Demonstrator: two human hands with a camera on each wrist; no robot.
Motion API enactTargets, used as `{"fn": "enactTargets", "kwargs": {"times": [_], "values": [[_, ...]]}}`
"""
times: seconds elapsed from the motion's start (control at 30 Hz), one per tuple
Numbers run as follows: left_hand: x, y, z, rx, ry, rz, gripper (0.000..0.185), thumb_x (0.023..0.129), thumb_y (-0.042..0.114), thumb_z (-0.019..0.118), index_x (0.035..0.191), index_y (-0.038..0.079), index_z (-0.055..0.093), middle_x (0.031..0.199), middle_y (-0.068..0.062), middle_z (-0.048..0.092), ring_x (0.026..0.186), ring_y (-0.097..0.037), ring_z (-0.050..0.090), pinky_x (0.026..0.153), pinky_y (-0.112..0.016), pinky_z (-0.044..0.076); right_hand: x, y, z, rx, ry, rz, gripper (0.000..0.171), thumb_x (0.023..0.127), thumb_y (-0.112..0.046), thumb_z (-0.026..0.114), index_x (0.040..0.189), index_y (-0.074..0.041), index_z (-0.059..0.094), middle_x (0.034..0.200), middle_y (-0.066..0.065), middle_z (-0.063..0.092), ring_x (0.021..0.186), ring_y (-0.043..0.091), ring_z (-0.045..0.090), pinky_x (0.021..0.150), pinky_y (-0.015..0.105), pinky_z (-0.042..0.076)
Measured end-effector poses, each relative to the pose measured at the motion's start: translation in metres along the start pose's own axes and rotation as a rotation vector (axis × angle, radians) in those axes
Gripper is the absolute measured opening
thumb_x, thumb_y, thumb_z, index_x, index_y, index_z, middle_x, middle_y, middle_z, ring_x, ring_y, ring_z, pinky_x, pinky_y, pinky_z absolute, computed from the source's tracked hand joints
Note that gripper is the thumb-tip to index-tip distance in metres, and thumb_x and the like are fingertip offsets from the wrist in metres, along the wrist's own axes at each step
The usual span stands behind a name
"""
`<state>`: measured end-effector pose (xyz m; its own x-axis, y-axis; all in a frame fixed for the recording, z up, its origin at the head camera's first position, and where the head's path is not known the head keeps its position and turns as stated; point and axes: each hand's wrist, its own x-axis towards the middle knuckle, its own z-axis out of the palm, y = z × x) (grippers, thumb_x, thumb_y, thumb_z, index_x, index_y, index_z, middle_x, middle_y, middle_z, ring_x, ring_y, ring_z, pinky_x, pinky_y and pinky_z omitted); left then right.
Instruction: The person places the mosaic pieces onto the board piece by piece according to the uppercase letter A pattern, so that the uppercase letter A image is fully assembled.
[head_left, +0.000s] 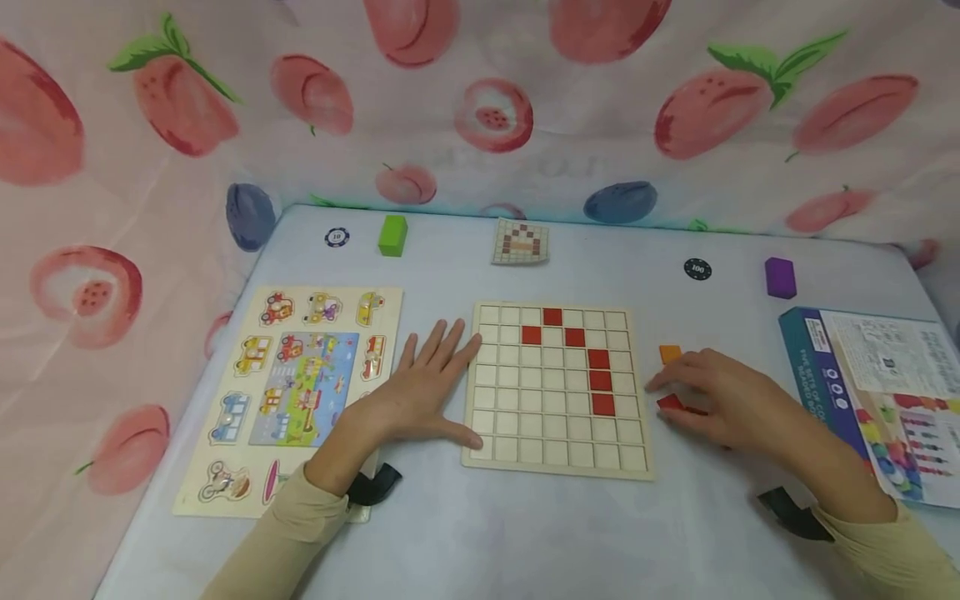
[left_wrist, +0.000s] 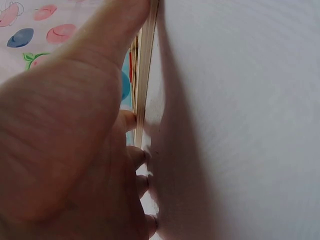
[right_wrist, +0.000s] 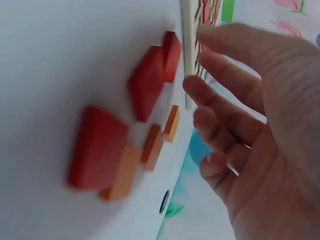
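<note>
A wooden grid board [head_left: 557, 433] lies at the middle of the white table, with several red squares [head_left: 600, 381] set in its cells. My left hand [head_left: 431, 375] lies flat on the table with straight fingers, its thumb along the board's left edge [left_wrist: 145, 65]. My right hand [head_left: 716, 400] hovers just right of the board with relaxed fingers and holds nothing. Loose red tiles [right_wrist: 150, 82] and orange tiles [right_wrist: 152, 145] lie on the table under that hand [right_wrist: 250, 125]. Another orange tile [head_left: 670, 353] lies just beyond its fingers.
A vehicle peg puzzle [head_left: 292, 392] lies to the left and a printed box [head_left: 877, 400] at the right edge. Along the back are a green block [head_left: 392, 234], a pattern card [head_left: 521, 242], a purple block [head_left: 780, 277] and two poker chips [head_left: 697, 269]. A peach-print cloth walls the table.
</note>
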<state>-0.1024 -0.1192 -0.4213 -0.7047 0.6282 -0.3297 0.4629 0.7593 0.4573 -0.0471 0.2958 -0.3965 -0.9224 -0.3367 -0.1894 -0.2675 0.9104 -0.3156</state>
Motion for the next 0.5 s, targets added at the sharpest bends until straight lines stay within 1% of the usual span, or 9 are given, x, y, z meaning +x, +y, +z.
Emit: {"fn": "enactTargets", "kwargs": {"times": [0.1,0.13,0.23,0.33,0.43,0.47,0.5], "values": [[0.000,-0.001,-0.001,-0.001,0.005,-0.001,0.136,0.077,0.069,0.086,0.174,0.016,0.006,0.181,-0.011,-0.012,0.169,-0.037,-0.015,0.133,-0.069,-0.006,-0.008,0.004,0.003,-0.033,-0.007,-0.037,0.035,0.084,-0.026,0.091,0.116,-0.033,0.079,0.118,-0.005,0.074,0.100,0.012,0.061,0.082,0.030,0.062],[0.000,-0.001,-0.001,-0.002,0.006,-0.001,0.136,0.077,0.069,0.086,0.174,0.016,0.006,0.181,-0.011,-0.012,0.169,-0.037,-0.015,0.133,-0.068,-0.006,-0.010,0.004,0.003,-0.041,-0.007,-0.040,0.035,0.084,-0.025,0.090,0.116,-0.032,0.079,0.118,-0.005,0.074,0.099,0.012,0.060,0.080,0.028,0.061],[0.000,-0.002,0.000,-0.005,0.007,-0.001,0.136,0.077,0.069,0.086,0.174,0.016,0.006,0.181,-0.011,-0.012,0.169,-0.037,-0.015,0.133,-0.068,-0.007,-0.012,0.004,0.004,-0.059,0.001,-0.033,0.034,0.084,-0.021,0.089,0.117,-0.029,0.079,0.117,-0.004,0.075,0.096,0.011,0.059,0.079,0.028,0.061],[0.000,-0.002,0.001,-0.006,0.004,-0.001,0.136,0.077,0.069,0.086,0.174,0.016,0.006,0.181,-0.010,-0.012,0.168,-0.037,-0.015,0.133,-0.068,-0.007,-0.010,0.002,0.005,-0.078,0.023,-0.028,0.034,0.084,-0.023,0.090,0.116,-0.025,0.080,0.114,-0.003,0.076,0.093,0.010,0.060,0.079,0.029,0.062],[0.000,-0.002,0.000,-0.004,0.000,0.001,0.136,0.077,0.069,0.086,0.174,0.016,0.006,0.181,-0.010,-0.013,0.168,-0.037,-0.015,0.133,-0.068,-0.007,-0.006,-0.003,0.005,-0.079,0.067,-0.039,0.035,0.083,-0.023,0.090,0.117,-0.023,0.080,0.112,0.000,0.076,0.088,0.011,0.059,0.075,0.028,0.060],[0.000,-0.002,0.000,-0.002,-0.001,0.003,0.136,0.077,0.069,0.086,0.174,0.016,0.006,0.181,-0.010,-0.013,0.168,-0.037,-0.015,0.133,-0.068,-0.007,-0.004,-0.005,0.005,-0.077,0.090,-0.052,0.035,0.083,-0.023,0.090,0.117,-0.022,0.080,0.112,0.002,0.077,0.089,0.013,0.061,0.074,0.029,0.061],[0.000,-0.002,0.000,0.001,-0.001,0.002,0.136,0.077,0.069,0.085,0.174,0.016,0.006,0.181,-0.010,-0.013,0.168,-0.037,-0.015,0.133,-0.068,-0.007,-0.001,-0.008,0.005,-0.077,0.114,-0.066,0.034,0.084,-0.022,0.089,0.117,-0.022,0.080,0.113,0.003,0.077,0.090,0.015,0.064,0.076,0.032,0.062]]}}
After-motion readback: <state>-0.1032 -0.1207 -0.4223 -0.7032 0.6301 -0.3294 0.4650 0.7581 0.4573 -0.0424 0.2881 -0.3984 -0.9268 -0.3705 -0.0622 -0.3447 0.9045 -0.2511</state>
